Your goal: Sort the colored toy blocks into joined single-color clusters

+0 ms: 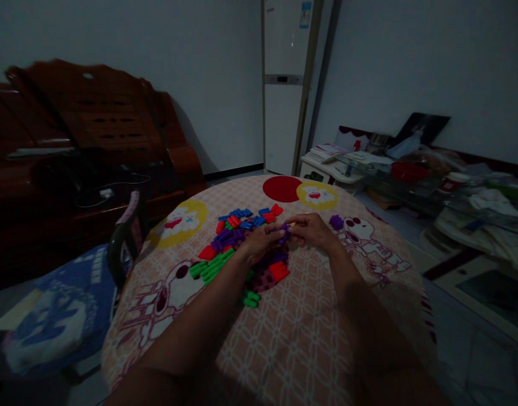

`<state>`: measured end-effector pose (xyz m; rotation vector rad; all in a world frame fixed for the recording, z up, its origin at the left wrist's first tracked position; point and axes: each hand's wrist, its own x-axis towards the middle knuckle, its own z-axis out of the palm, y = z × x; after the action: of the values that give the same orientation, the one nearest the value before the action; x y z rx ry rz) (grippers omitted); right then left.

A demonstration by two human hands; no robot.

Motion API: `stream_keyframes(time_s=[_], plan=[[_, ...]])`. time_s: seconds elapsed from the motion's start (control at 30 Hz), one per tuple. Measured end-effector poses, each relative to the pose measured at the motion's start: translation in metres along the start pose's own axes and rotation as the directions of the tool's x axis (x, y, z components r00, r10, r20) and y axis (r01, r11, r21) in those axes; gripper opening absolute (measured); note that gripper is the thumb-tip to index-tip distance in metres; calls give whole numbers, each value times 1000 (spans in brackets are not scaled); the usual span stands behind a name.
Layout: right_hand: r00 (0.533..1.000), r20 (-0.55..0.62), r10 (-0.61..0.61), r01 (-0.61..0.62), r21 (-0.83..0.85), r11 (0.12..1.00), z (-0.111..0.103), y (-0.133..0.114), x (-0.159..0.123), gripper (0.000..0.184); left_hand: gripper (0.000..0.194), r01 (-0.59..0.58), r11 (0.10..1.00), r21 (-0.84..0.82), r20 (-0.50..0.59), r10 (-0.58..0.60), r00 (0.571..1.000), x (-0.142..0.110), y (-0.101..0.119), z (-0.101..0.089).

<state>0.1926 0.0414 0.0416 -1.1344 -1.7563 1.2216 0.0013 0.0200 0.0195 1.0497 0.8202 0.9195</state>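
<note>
My left hand [263, 241] and my right hand [312, 230] meet above the round table, their fingers closed around a small purple plastic building block [284, 232]. A bit of yellow shows by the right fingertips; I cannot make out what it belongs to. Beneath and around the left hand lies a pile of blocks: green blocks [213, 267], a red block [279, 271], blue blocks [241, 213] and purple ones. Closer to me is a loose green block [250, 298]. Off to the right of my right hand sits another purple block [336, 222]. My left hand and forearm cover part of the pile.
A patterned cloth covers the round table [301, 338]. At the left stand a chair [126, 237] with a blue cover and a wooden sofa [102, 124]. A white standing cabinet [284, 124] is at the back. Along the right runs a cluttered glass-topped stand [428, 192].
</note>
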Motion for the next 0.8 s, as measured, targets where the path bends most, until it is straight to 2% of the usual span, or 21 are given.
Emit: stream_keyframes(time_s=[0.13, 0.23, 0.33, 0.4, 0.5, 0.53, 0.6, 0.7, 0.8], plan=[[999, 5, 37, -37, 4, 999, 4, 2, -1, 20, 25, 27, 1000, 7, -6, -27, 1000, -2, -3, -3], [998, 14, 58, -57, -25, 998, 7, 7, 0, 18, 33, 7, 999, 32, 13, -7, 1000, -2, -6, -5], [998, -3, 58, -58, -42, 997, 9, 9, 1, 17, 43, -64, 989, 136, 50, 57, 997, 1, -12, -10], [996, -71, 49, -51, -25, 998, 5, 8, 2, 18, 44, -160, 946, 282, 20, 161, 987, 7, -17, -15], [966, -256, 44, -38, 31, 999, -13, 6, 1, 20, 39, -249, 813, 527, -36, 314, 949, 15, -24, -23], [941, -336, 48, -33, 50, 998, -21, 7, 0, 21, 36, -253, 770, 586, -34, 335, 942, 17, -26, -25], [858, -510, 62, -23, 82, 996, -41, 10, -4, 22, 32, -251, 706, 662, -10, 343, 939, 19, -28, -27], [678, -731, 83, -30, 86, 996, -73, 21, -11, 19, 31, -248, 650, 718, 19, 339, 941, 18, -29, -26], [484, -873, 60, -100, 13, 995, -100, 39, -19, 14, 31, -250, 612, 750, 33, 344, 939, 16, -29, -23]])
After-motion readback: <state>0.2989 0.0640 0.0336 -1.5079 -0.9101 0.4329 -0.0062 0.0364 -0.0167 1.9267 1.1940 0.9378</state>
